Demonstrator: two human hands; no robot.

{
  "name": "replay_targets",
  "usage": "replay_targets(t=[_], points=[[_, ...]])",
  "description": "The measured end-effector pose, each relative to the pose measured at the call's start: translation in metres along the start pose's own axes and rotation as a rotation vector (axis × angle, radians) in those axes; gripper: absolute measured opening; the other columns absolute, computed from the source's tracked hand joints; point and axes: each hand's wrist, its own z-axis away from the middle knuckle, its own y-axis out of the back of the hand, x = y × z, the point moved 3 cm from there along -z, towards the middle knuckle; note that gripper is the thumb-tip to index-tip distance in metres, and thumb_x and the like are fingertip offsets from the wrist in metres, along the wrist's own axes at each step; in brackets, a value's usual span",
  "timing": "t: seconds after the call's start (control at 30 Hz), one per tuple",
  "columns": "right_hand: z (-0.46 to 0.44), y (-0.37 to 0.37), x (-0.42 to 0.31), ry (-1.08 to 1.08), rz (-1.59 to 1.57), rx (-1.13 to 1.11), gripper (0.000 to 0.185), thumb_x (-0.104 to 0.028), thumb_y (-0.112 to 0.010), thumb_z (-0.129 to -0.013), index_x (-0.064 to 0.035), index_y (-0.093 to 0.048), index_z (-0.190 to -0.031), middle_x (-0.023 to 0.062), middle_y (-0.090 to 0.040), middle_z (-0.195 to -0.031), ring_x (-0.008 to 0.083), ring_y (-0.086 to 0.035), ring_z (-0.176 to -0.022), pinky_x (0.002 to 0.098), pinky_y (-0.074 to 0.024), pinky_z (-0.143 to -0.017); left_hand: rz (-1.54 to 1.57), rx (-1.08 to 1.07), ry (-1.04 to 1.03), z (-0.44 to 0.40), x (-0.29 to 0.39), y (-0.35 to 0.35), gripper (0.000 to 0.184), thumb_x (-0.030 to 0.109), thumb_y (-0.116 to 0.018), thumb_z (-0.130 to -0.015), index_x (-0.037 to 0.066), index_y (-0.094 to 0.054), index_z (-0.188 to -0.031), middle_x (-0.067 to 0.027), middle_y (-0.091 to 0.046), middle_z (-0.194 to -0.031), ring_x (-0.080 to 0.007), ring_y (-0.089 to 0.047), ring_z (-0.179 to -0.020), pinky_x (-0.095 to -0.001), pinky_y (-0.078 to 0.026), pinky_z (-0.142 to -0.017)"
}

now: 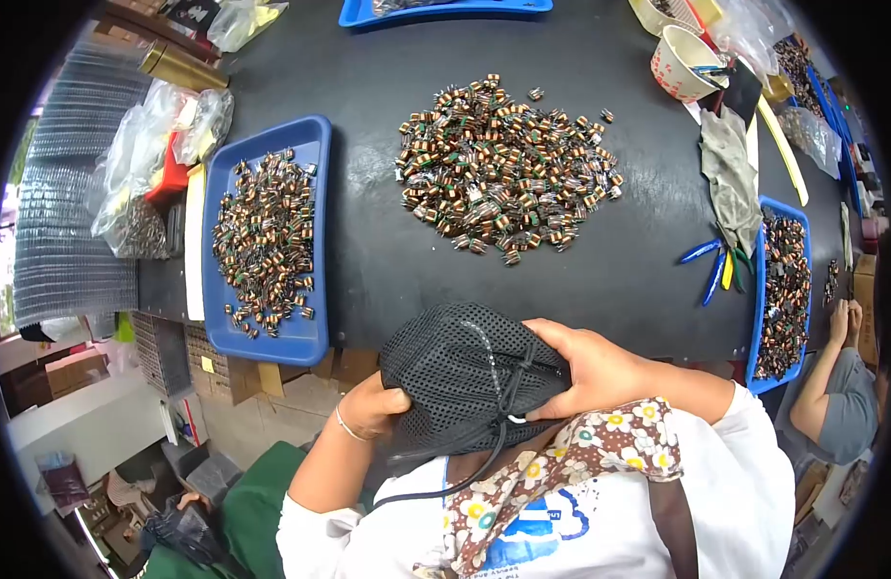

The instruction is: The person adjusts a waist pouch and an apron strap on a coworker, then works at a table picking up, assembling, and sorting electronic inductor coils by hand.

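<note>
A black mesh drawstring bag (440, 372) is held against my chest, just off the table's near edge. My left hand (372, 405) grips its left side, thumb on the mesh. On the other side, my right hand (592, 369) has its fingers behind the bag and its thumb near the cord. A dark cord (479, 463) hangs down from the bag toward my left arm. What is inside the bag cannot be seen. Beyond it, a large heap of small copper-wound coils (508, 164) lies loose on the dark table (368, 261).
A blue tray (322, 241) of coils stands at left; another blue tray (760, 352) is at right. Blue-handled pliers (713, 275) lie beside a grey glove (730, 174). A paper cup (679, 68) stands at the back right. Another person's hands (844, 318) are at far right.
</note>
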Motion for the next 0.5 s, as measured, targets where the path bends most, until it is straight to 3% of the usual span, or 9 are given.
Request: replay_targets(t=[0.07, 0.1, 0.17, 0.2, 0.27, 0.3, 0.33, 0.43, 0.5], points=[[-0.002, 0.004, -0.006, -0.209, 0.174, -0.119, 0.080, -0.016, -0.080, -0.063, -0.0016, -0.037, -0.129, 0.0143, -0.054, -0.119, 0.0254, -0.053, -0.109, 0.0332, -0.0413, -0.093, -0.061, 0.040, -0.004, 0.003, 0.015, -0.024, 0.079, 0.032, -0.071, -0.070, -0.008, -0.037, -0.129, -0.0160, -0.047, -0.128, -0.0254, -0.046, -0.117, -0.0372, -0.035, -0.100], [-0.002, 0.008, -0.004, -0.209, 0.169, -0.117, 0.080, -0.016, -0.080, -0.063, -0.0016, -0.037, -0.129, 0.0143, -0.054, -0.119, 0.0254, -0.053, -0.109, 0.0332, -0.0413, -0.093, -0.119, 0.084, -0.017, 0.004, 0.018, -0.028, 0.079, 0.032, -0.071, -0.070, -0.008, -0.036, -0.129, -0.0160, -0.047, -0.128, -0.0249, -0.046, -0.117, -0.0373, -0.034, -0.100], [-0.002, 0.011, -0.005, 0.101, 0.276, -0.117, 0.075, -0.019, -0.079, -0.064, -0.0018, -0.041, -0.127, 0.0165, -0.056, -0.115, 0.0304, -0.054, -0.107, 0.0352, -0.0427, -0.090, -0.200, 0.082, -0.076, 0.008, 0.018, -0.026, 0.080, 0.032, -0.072, -0.070, -0.008, -0.036, -0.130, -0.0161, -0.047, -0.128, -0.0244, -0.046, -0.117, -0.0372, -0.034, -0.100], [-0.003, 0.012, -0.003, 0.100, 0.275, -0.118, 0.075, -0.019, -0.079, -0.064, -0.0018, -0.041, -0.127, 0.0165, -0.056, -0.115, 0.0304, -0.054, -0.107, 0.0352, -0.0427, -0.090, -0.280, 0.071, -0.147, 0.008, 0.019, -0.026, 0.081, 0.033, -0.072, -0.070, -0.008, -0.035, -0.130, -0.0161, -0.047, -0.128, -0.0240, -0.046, -0.117, -0.0371, -0.034, -0.100], [-0.005, 0.012, 0.000, 0.090, 0.183, -0.126, 0.066, -0.019, -0.077, -0.067, -0.0017, -0.046, -0.122, 0.0162, -0.057, -0.113, 0.0298, -0.056, -0.104, 0.0360, -0.0434, -0.089, -0.279, 0.077, -0.173, 0.009, 0.016, -0.023, 0.082, 0.034, -0.072, -0.070, -0.008, -0.035, -0.130, -0.0161, -0.047, -0.128, -0.0238, -0.046, -0.117, -0.0370, -0.033, -0.100], [-0.007, 0.012, -0.001, 0.057, 0.009, -0.099, 0.048, -0.014, -0.073, -0.069, -0.0012, -0.055, -0.112, 0.0150, -0.060, -0.108, 0.0280, -0.058, -0.100, 0.0359, -0.0445, -0.087, -0.281, 0.082, -0.201, 0.009, 0.016, -0.021, 0.082, 0.035, -0.072, -0.070, -0.008, -0.035, -0.130, -0.0160, -0.047, -0.128, -0.0237, -0.046, -0.117, -0.0369, -0.033, -0.100], [-0.010, 0.011, -0.001, 0.057, 0.008, -0.100, 0.048, -0.014, -0.073, -0.069, -0.0012, -0.055, -0.112, 0.0150, -0.060, -0.108, 0.0280, -0.058, -0.100, 0.0359, -0.0445, -0.087, -0.280, 0.082, -0.201, 0.008, 0.015, -0.019, 0.082, 0.035, -0.072, -0.070, -0.008, -0.035, -0.130, -0.0160, -0.047, -0.128, -0.0237, -0.046, -0.117, -0.0369, -0.033, -0.100], [-0.018, 0.006, -0.002, 0.128, 0.157, 0.042, 0.023, -0.004, -0.067, -0.070, -0.0011, -0.064, -0.093, 0.0135, -0.065, -0.090, 0.0251, -0.063, -0.086, 0.0340, -0.0480, -0.077, -0.313, 0.021, -0.196, 0.004, 0.014, -0.020, 0.084, 0.041, -0.069, -0.072, -0.008, -0.035, -0.130, -0.0157, -0.046, -0.128, -0.0238, -0.045, -0.117, -0.0369, -0.033, -0.100], [-0.022, 0.007, -0.003, 0.112, 0.186, 0.046, 0.022, -0.004, -0.067, -0.070, -0.0011, -0.064, -0.092, 0.0138, -0.065, -0.088, 0.0257, -0.063, -0.083, 0.0339, -0.0484, -0.075, -0.347, 0.057, -0.160, 0.004, 0.015, -0.022, 0.083, 0.047, -0.064, -0.074, -0.008, -0.035, -0.130, -0.0158, -0.046, -0.128, -0.0241, -0.045, -0.117, -0.0368, -0.033, -0.100]])
